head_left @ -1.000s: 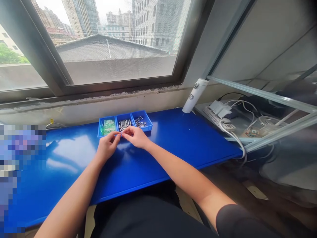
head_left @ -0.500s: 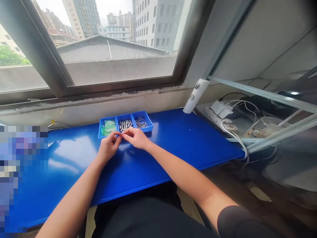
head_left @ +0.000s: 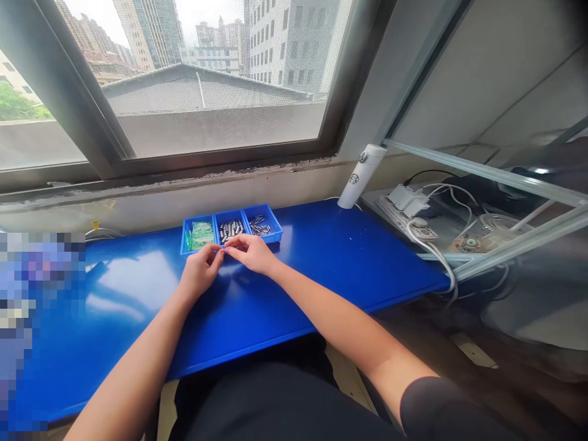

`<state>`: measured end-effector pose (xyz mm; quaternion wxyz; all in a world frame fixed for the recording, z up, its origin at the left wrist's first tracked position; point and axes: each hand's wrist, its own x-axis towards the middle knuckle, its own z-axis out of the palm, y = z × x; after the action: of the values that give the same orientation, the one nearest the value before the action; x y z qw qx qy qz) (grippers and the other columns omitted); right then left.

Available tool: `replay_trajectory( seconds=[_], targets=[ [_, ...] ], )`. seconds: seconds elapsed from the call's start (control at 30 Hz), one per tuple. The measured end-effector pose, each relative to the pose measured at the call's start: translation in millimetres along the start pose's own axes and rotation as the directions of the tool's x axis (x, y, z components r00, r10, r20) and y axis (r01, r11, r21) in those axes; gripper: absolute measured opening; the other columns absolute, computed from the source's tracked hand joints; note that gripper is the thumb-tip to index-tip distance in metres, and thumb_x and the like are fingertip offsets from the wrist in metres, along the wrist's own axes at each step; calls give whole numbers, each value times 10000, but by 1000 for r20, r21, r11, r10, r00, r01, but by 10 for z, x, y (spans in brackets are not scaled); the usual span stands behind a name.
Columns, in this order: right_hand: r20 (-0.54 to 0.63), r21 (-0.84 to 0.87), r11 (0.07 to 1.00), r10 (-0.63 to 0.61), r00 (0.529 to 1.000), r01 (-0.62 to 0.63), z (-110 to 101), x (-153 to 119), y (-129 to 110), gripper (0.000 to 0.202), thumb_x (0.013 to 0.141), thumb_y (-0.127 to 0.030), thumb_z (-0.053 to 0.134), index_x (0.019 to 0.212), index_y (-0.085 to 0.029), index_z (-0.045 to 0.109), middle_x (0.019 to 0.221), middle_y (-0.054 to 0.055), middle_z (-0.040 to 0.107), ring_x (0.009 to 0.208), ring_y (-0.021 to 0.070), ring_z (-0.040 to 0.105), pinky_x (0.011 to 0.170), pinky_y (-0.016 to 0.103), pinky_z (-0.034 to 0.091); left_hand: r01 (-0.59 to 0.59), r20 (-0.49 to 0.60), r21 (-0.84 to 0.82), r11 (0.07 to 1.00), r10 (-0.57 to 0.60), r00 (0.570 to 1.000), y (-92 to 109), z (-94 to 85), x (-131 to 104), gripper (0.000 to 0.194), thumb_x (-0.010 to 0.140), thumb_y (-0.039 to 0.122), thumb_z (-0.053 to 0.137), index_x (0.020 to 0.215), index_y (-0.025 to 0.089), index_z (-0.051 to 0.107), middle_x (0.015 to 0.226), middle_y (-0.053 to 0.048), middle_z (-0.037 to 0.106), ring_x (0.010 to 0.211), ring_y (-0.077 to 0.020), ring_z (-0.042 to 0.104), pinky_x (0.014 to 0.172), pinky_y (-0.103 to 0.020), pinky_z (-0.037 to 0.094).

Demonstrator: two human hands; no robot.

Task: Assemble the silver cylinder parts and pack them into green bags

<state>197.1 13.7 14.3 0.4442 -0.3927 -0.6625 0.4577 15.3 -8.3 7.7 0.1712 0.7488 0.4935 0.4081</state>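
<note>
Two grips, the left grip [head_left: 199, 271] and the right grip [head_left: 252, 253], meet fingertip to fingertip at the near side of a blue tray [head_left: 271, 237]. Each has thumb and forefinger drawn together as in a pinch, but the spot between them is too small to make out, so I cannot tell whether either is grasping anything. The tray sits near the far edge of the blue counter [head_left: 294, 294], below the window [head_left: 215, 131], and is split in three. Its left part holds green pieces [head_left: 202, 233], its middle part short dark and pale cylinders [head_left: 231, 229], and its right part slender metal pieces [head_left: 260, 226] lying at mixed angles. The right grip partly covers the tray's near wall. A white bottle [head_left: 361, 177] is at the counter's far right corner. Past that end, white adapters [head_left: 408, 199] sit on a power strip [head_left: 426, 233].
</note>
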Motion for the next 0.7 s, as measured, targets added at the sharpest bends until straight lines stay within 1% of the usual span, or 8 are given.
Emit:
replay_trajectory(
  seconds=[0.13, 0.2, 0.3, 0.37, 0.43, 0.5, 0.57, 0.7],
  targets=[
    [2, 84, 994, 70, 998, -70, 5, 17, 28, 149, 812, -290, 688, 891, -164, 692, 849, 34, 723, 712, 136, 650, 676, 272, 534, 22, 17, -32, 999, -21, 1000, -2, 13, -6, 231, 910, 405, 570, 979, 193, 630, 537, 86, 444, 462, -90, 380, 513, -221, 327],
    [-47, 83, 994, 77, 996, -73, -8, 29, 30, 167, 812, -320, 689, 878, -167, 692, 832, 32, 720, 704, 139, 647, 652, 264, 527, 34, 20, -35, 999, -33, 999, 10, 9, -9, 261, 914, 407, 567, 1054, 196, 628, 546, 88, 450, 470, -93, 395, 527, -224, 340],
    [-277, -24, 999, 20, 961, -28, -74, 43, -1, 190, 825, -353, 676, 886, -175, 702, 877, 41, 734, 708, 144, 637, 682, 279, 528, 58, 11, -10, 998, -57, 998, 34, -6, -11, 293, 935, 405, 534, 1122, 198, 623, 558, 86, 455, 481, -101, 420, 547, -231, 357],
    [-441, -143, 990, -55, 896, -9, -148, 51, -36, 199, 834, -363, 669, 910, -184, 708, 921, 43, 742, 723, 148, 630, 727, 292, 527, 65, 15, 7, 998, -65, 998, 44, -16, -12, 291, 940, 400, 518, 1115, 196, 629, 564, 82, 457, 485, -103, 429, 555, -235, 363],
    [-524, -235, 972, -115, 844, -14, -234, 60, -66, 210, 857, -375, 645, 933, -189, 708, 934, 43, 745, 726, 155, 623, 740, 300, 523, 66, 19, 16, 998, -67, 998, 46, -20, -15, 293, 938, 398, 513, 1112, 193, 631, 571, 80, 460, 490, -104, 433, 561, -238, 367],
    [-562, -325, 946, -192, 805, -1, -316, 75, -81, 198, 882, -352, 618, 955, -189, 704, 965, 51, 748, 755, 166, 629, 780, 314, 521, 68, 20, 18, 998, -68, 997, 43, -19, -18, 300, 939, 398, 507, 1120, 192, 629, 575, 79, 462, 493, -105, 436, 567, -239, 371],
    [-560, -423, 906, -258, 787, -4, -381, 93, -73, 172, 888, -304, 612, 977, -186, 701, 993, 67, 750, 834, 191, 643, 862, 344, 506, 67, 24, 19, 998, -67, 997, 39, -16, -21, 305, 941, 395, 505, 1131, 191, 627, 580, 78, 466, 497, -105, 436, 572, -241, 373],
    [-519, -539, 835, -227, 824, -110, -444, 128, -21, 203, 877, -207, 611, 1064, -197, 690, 997, 70, 762, 1051, 254, 629, 1002, 428, 432, 61, 23, 19, 998, -61, 998, 40, -17, -22, 298, 938, 384, 505, 1125, 190, 632, 589, 72, 474, 507, -107, 441, 578, -243, 376]
  ],
)
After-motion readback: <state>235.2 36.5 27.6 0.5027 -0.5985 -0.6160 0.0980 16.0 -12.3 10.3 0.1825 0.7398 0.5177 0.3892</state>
